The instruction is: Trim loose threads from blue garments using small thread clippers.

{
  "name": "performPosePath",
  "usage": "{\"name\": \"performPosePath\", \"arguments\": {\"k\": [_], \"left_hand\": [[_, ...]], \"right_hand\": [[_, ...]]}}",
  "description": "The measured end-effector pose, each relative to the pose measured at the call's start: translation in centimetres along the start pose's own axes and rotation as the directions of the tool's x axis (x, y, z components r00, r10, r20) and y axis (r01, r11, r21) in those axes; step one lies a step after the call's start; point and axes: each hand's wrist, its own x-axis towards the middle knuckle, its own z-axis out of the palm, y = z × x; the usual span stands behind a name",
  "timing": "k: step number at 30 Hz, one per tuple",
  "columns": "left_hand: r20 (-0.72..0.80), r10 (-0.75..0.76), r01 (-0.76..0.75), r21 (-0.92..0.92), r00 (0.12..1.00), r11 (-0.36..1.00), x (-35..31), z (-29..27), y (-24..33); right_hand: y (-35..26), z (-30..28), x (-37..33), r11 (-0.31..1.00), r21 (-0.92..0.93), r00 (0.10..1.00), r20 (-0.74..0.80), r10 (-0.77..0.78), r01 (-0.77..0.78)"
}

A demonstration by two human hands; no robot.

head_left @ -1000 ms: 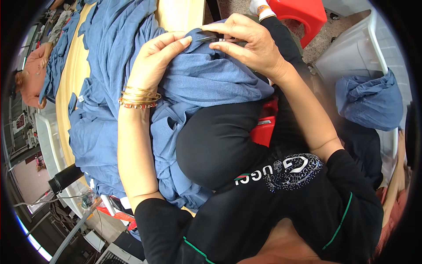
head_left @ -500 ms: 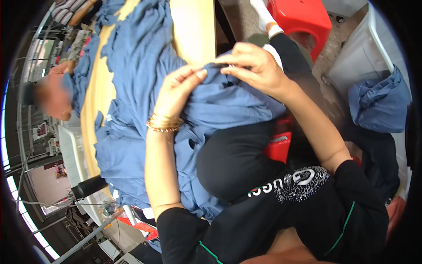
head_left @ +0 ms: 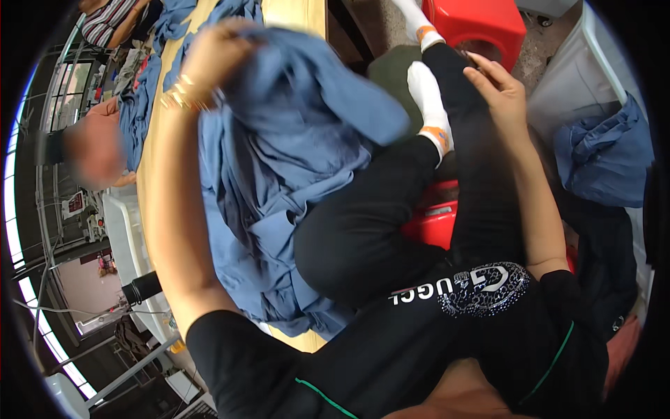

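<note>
A crumpled blue garment point(head_left: 286, 133) lies over the table edge at my left, its folds hanging down beside my leg. My left hand point(head_left: 220, 56), with gold bangles on the wrist, is closed on its upper part and holds it raised over the table; hand and cloth are blurred by motion. Well apart from the cloth, my right hand point(head_left: 501, 91) is held above my right leg. Its fingers are bent together around something small and dark at the tips that I cannot make out.
More blue cloth lies along the pale wooden table point(head_left: 296, 17). Red stools point(head_left: 474, 24) stand ahead and beneath me. At right, blue cloth point(head_left: 604, 153) hangs over a pale plastic bin point(head_left: 569, 84). Another person point(head_left: 98, 150) is across the table, beside a white bin point(head_left: 122, 223).
My left hand has swung forward and left, carrying the blue garment off my lap. My right hand has let go of the cloth and moved away to the right.
</note>
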Motion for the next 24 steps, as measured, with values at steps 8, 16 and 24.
{"name": "performPosePath", "arguments": {"k": [8, 16, 24], "left_hand": [[-0.435, -0.61, 0.35, -0.54, 0.663, 0.765, 2.5, -4.9, -20.1], [-0.171, -0.647, 0.622, -0.18, 0.743, 0.762, 1.9, 2.1, -14.9], [-0.157, -0.824, 0.839, 0.111, 0.544, 0.533, 6.2, 4.2, -14.0]], "right_hand": [[0.0, 2.0, -2.2, 1.0, -0.001, 0.993, 0.116, -0.01, 0.01], [0.9, 5.0, -3.8, 0.998, 0.044, 0.969, 0.244, 0.039, -0.051], [1.7, 5.5, -4.8, 0.985, 0.056, 0.941, 0.309, 0.137, -0.162]]}}
